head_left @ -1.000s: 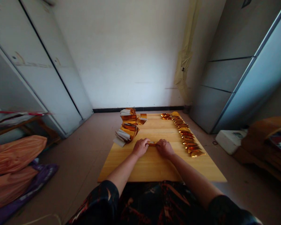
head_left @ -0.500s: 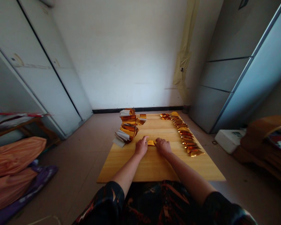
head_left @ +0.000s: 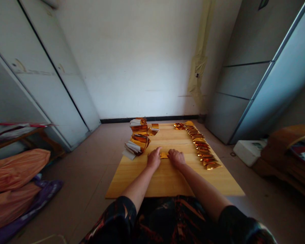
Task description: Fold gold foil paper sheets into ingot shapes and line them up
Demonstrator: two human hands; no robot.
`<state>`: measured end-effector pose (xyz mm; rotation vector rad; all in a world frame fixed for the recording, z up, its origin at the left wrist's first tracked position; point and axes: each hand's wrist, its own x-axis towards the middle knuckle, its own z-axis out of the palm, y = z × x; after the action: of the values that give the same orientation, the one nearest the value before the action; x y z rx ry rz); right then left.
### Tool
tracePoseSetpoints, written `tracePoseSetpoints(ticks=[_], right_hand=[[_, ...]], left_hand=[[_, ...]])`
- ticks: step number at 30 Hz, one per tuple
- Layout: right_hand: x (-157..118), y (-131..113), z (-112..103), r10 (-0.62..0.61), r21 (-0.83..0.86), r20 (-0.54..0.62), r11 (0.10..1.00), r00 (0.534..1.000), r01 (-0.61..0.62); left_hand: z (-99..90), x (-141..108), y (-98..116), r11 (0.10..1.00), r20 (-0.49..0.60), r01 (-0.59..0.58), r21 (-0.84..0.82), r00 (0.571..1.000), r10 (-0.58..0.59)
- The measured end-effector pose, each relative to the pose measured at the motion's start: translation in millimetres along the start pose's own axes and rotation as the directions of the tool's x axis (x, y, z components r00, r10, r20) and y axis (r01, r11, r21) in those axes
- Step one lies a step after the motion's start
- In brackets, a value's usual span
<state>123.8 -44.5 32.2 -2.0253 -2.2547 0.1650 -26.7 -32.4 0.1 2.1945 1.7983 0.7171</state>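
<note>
A small folded piece of gold foil paper [head_left: 164, 155] lies near the middle of the wooden board [head_left: 152, 184]. My left hand [head_left: 154, 158] grips its left end with the fingers closed, thumb uppermost. On its right end my right hand [head_left: 176, 158] is closed too, knuckles up, fingers curled over the paper. Left of my hands sit loose stacks of gold foil paper [head_left: 141, 141] with white backs showing. Along the board's right side runs a row of folded gold foil pieces [head_left: 203, 147], overlapping one another.
A grey refrigerator [head_left: 234, 101] stands beyond the board at right, with a white box [head_left: 247, 152] on the floor by a wooden chair [head_left: 282, 152]. Grey cabinets [head_left: 53, 78] and orange plastic bags [head_left: 17, 169] are at left. A white wall [head_left: 142, 67] rises behind.
My hands stay on the foil paper with only slight movement; the right hand has shifted a little to the left. The stacks and the row look unchanged.
</note>
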Motion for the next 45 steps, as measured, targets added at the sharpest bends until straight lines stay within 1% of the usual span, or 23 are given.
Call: tracePoseSetpoints(ticks=[10, 18, 25, 29, 36, 41, 45], right_hand=[[3.7, 2.1, 0.2, -0.019, -0.029, 0.017, 0.999, 1.000, 0.019], [8.6, 1.9, -1.7, 0.000, -0.016, 0.044, 1.000, 0.999, 0.000], [6.8, -0.4, -5.3, -0.003, -0.019, 0.020, 1.000, 1.000, 0.003], [6.9, -0.5, -5.6, -0.004, -0.028, 0.023, 1.000, 1.000, 0.005], [11.2, 1.0, -4.5, -0.009, -0.034, 0.049, 0.999, 0.999, 0.010], [14.7, 4.9, -2.9, 0.017, 0.019, 0.042, 1.000, 0.999, -0.018], [19.2, 15.0, 1.7, 0.041, 0.137, 0.046, 0.989, 0.998, -0.047]], left_hand=[[-4.3, -2.3, 2.7, 0.998, 0.025, -0.003, 0.056, 1.000, 0.002], [-3.0, -2.0, 1.3, 1.000, 0.037, 0.006, 0.022, 0.999, -0.007], [-3.3, -3.3, 2.0, 0.994, 0.073, -0.052, 0.093, 0.996, 0.046], [-6.0, -4.5, 5.1, 0.994, 0.110, -0.036, 0.102, 0.994, 0.025], [-9.2, -7.3, 12.4, 0.988, 0.124, -0.018, 0.153, 0.992, -0.001], [-9.1, -10.3, 15.9, 0.980, 0.107, -0.072, 0.188, 0.993, 0.052], [-7.8, -9.4, 16.1, 0.958, 0.123, -0.168, 0.233, 0.982, 0.142]])
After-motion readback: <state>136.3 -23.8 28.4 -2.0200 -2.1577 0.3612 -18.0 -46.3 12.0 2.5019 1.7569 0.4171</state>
